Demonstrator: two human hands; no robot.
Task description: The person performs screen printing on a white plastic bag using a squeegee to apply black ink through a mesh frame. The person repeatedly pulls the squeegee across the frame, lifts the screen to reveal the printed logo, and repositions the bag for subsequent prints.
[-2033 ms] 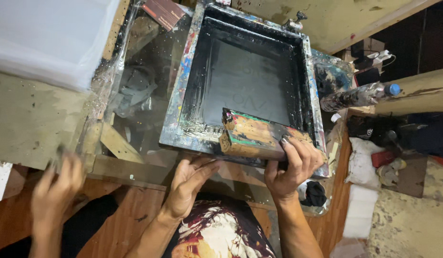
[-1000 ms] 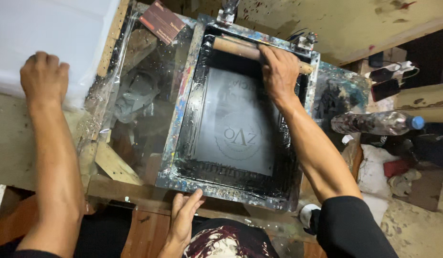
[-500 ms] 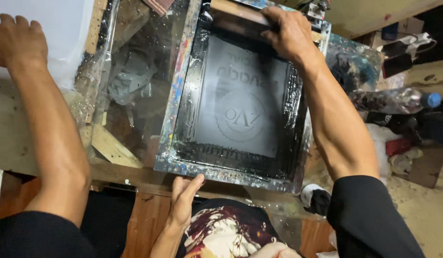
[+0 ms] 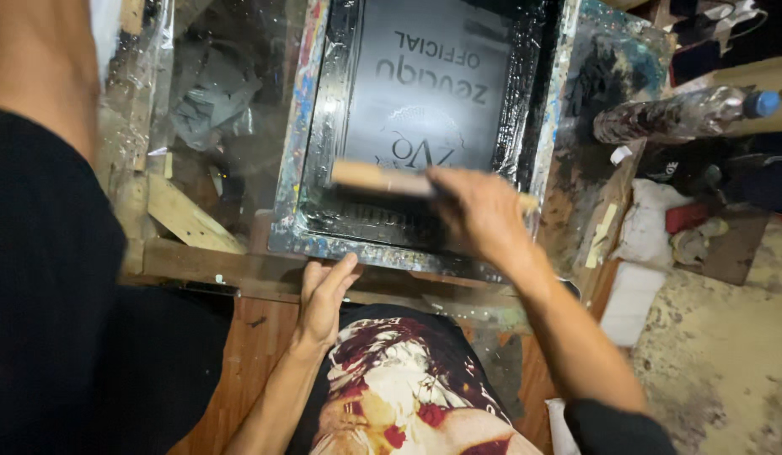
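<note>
Nearest the camera: a dark garment with a red-and-cream print [image 4: 399,388], worn by a second person. That co-worker's hand [image 4: 324,295] lay flat, fingers pointing away, with the tips on the wooden rail [image 4: 206,265] just below the near edge of the screen frame [image 4: 294,126]. Judged: placed there to steady the frame against drag. Whether the fingertips touched the frame itself could not be told.

L side: the wearer's left arm [image 4: 45,278], black sleeve w/ bare forearm above, ran up past the top edge. Left hand not in view, grip not assessable.

Next out: right hand [image 4: 479,211], motion-blurred, closed over the top of the wooden squeegee [image 4: 374,177], fingers wrapped on the handle approx. at its right-hand half. The squeegee lay crosswise inside the frame, near the front end, with its blade down in the black ink. Judged: the overhand hold puts weight onto the blade and keeps it square to the frame sides.

Beyond it: the mesh [image 4: 433,93], grey and wiped fairly clean, showed mirrored lettering and a round emblem. Ink was banked along the inner edges. The frame border was crusted w/ multicoloured paint.

Further L: a glass sheet [image 4: 214,101] over timber supports, w/ crumpled dark cloth beneath.

Further R: an ink-stained board, then a clear plastic bottle [image 4: 677,114] w/ blue cap lying on its side, well apart from the frame. White rags [image 4: 652,244] were piled below it, within arm's reach of the right side, presumably for wiping.
</note>
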